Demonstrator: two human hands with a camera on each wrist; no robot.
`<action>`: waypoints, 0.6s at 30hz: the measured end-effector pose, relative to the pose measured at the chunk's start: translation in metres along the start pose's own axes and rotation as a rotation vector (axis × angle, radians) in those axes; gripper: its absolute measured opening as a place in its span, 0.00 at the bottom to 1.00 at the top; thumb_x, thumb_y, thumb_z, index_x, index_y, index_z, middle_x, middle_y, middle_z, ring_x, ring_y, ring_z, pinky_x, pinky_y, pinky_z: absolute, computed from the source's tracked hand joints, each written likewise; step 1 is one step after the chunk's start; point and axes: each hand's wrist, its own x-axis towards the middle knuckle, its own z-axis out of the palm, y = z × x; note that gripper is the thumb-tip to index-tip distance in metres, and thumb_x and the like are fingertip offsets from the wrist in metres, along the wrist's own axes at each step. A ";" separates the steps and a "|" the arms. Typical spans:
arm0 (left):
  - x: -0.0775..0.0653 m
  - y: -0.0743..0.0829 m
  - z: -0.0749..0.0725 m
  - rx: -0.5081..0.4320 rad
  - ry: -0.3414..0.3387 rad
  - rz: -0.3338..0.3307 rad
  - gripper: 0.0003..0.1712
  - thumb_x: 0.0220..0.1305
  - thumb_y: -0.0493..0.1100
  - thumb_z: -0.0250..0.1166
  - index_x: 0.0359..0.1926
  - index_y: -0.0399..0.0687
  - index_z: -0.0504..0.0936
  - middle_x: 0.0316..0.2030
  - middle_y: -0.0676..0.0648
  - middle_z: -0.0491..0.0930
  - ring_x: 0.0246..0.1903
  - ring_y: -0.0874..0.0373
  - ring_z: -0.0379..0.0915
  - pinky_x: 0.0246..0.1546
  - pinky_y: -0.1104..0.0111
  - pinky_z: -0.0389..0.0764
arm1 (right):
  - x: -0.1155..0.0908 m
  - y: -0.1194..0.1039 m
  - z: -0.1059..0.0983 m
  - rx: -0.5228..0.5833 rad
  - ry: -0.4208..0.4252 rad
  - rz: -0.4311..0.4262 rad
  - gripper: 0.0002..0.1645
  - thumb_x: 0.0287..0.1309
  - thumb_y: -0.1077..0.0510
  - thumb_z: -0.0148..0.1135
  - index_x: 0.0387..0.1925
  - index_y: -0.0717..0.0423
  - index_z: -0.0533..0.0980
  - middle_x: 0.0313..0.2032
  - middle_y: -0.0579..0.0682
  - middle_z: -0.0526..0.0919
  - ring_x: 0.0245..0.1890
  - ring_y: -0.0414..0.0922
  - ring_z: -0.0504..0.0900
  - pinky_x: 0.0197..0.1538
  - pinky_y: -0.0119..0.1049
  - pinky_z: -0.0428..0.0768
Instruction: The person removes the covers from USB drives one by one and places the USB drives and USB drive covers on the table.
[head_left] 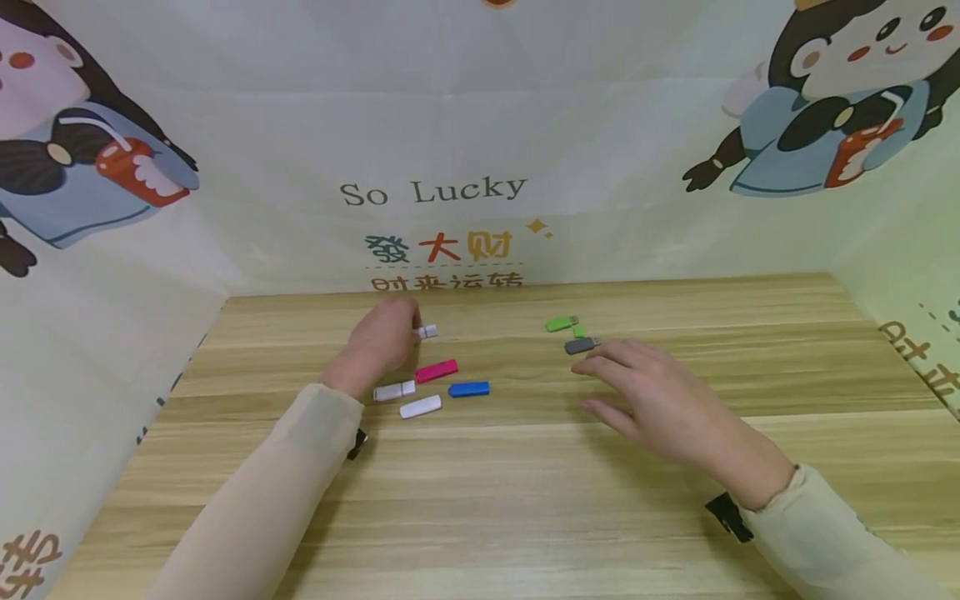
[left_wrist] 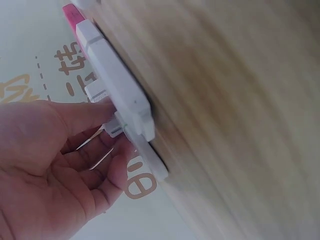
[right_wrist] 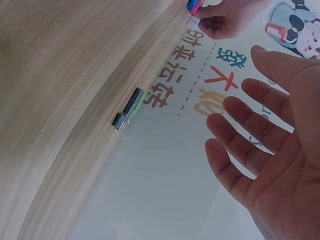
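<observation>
My left hand (head_left: 381, 337) reaches down at the left back of the table, its thumb and fingers pinching a white USB stick (head_left: 427, 332). The left wrist view shows a metal plug (left_wrist: 115, 127) at the fingertips and a flat white piece (left_wrist: 152, 157) beside them; the fingers partly hide both. Nearer lie a pink USB stick (head_left: 437, 371), a blue one (head_left: 469, 389), a silver-white one (head_left: 393, 391) and a white one (head_left: 421, 407). My right hand (head_left: 660, 404) hovers with fingers spread, holding nothing, close to a grey USB stick (head_left: 581, 345).
Behind the grey stick are a green USB stick (head_left: 561, 323) and a small green piece (head_left: 579, 332). A printed cloth (head_left: 637, 225) hangs along the back and sides of the wooden table (head_left: 510, 508).
</observation>
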 end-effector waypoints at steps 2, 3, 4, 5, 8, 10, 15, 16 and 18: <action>-0.001 -0.001 0.000 -0.008 0.005 0.004 0.06 0.68 0.37 0.62 0.43 0.41 0.78 0.38 0.44 0.79 0.39 0.49 0.75 0.43 0.58 0.79 | 0.000 0.000 0.000 -0.003 -0.007 0.007 0.24 0.60 0.48 0.68 0.54 0.55 0.79 0.53 0.49 0.80 0.55 0.50 0.78 0.59 0.48 0.74; -0.001 -0.001 0.000 -0.014 0.009 0.006 0.06 0.67 0.37 0.62 0.43 0.41 0.78 0.38 0.44 0.79 0.38 0.49 0.75 0.42 0.58 0.79 | 0.000 0.000 -0.001 -0.002 -0.009 0.010 0.24 0.60 0.48 0.68 0.54 0.56 0.79 0.53 0.50 0.80 0.55 0.50 0.78 0.59 0.48 0.74; -0.002 -0.001 0.000 -0.020 0.014 0.009 0.06 0.67 0.37 0.62 0.43 0.41 0.78 0.38 0.44 0.79 0.38 0.49 0.75 0.42 0.58 0.79 | 0.001 0.000 -0.001 -0.003 -0.010 0.012 0.24 0.60 0.48 0.68 0.55 0.56 0.79 0.54 0.50 0.80 0.55 0.50 0.78 0.59 0.48 0.74; -0.003 -0.001 0.000 -0.026 0.021 0.013 0.06 0.67 0.37 0.62 0.43 0.41 0.78 0.37 0.44 0.79 0.37 0.49 0.75 0.41 0.59 0.79 | 0.001 0.001 -0.001 -0.003 -0.010 0.013 0.25 0.60 0.49 0.68 0.55 0.56 0.79 0.54 0.50 0.80 0.55 0.50 0.77 0.60 0.48 0.74; -0.005 0.000 -0.001 -0.046 0.042 0.027 0.06 0.66 0.37 0.63 0.43 0.41 0.78 0.37 0.45 0.79 0.36 0.49 0.74 0.39 0.59 0.78 | 0.002 0.002 -0.001 -0.001 -0.003 0.011 0.25 0.61 0.49 0.68 0.56 0.57 0.79 0.55 0.51 0.80 0.56 0.51 0.77 0.60 0.48 0.73; -0.007 0.001 -0.002 -0.056 0.062 0.036 0.06 0.65 0.37 0.64 0.42 0.41 0.78 0.36 0.45 0.79 0.35 0.50 0.74 0.39 0.60 0.78 | 0.004 0.003 -0.001 0.000 0.008 0.004 0.25 0.61 0.48 0.67 0.56 0.57 0.79 0.55 0.51 0.80 0.56 0.51 0.78 0.59 0.47 0.74; -0.015 0.008 -0.007 -0.062 0.102 0.064 0.07 0.64 0.37 0.64 0.43 0.42 0.78 0.36 0.46 0.79 0.35 0.51 0.75 0.39 0.60 0.79 | 0.007 0.006 0.001 0.000 0.038 -0.013 0.26 0.61 0.48 0.68 0.56 0.58 0.78 0.55 0.51 0.80 0.54 0.50 0.79 0.58 0.46 0.75; -0.017 0.010 -0.009 -0.063 0.107 0.069 0.07 0.64 0.37 0.65 0.42 0.43 0.78 0.36 0.47 0.79 0.35 0.51 0.75 0.39 0.60 0.79 | 0.008 0.007 0.001 0.001 0.043 -0.015 0.26 0.61 0.48 0.68 0.57 0.57 0.78 0.54 0.51 0.81 0.54 0.50 0.79 0.57 0.45 0.76; -0.022 0.015 -0.011 -0.062 0.122 0.081 0.06 0.65 0.37 0.65 0.42 0.44 0.78 0.36 0.48 0.79 0.35 0.52 0.75 0.39 0.61 0.79 | 0.009 0.008 0.001 0.002 0.050 -0.020 0.26 0.60 0.49 0.68 0.57 0.57 0.78 0.53 0.51 0.81 0.53 0.50 0.79 0.56 0.45 0.76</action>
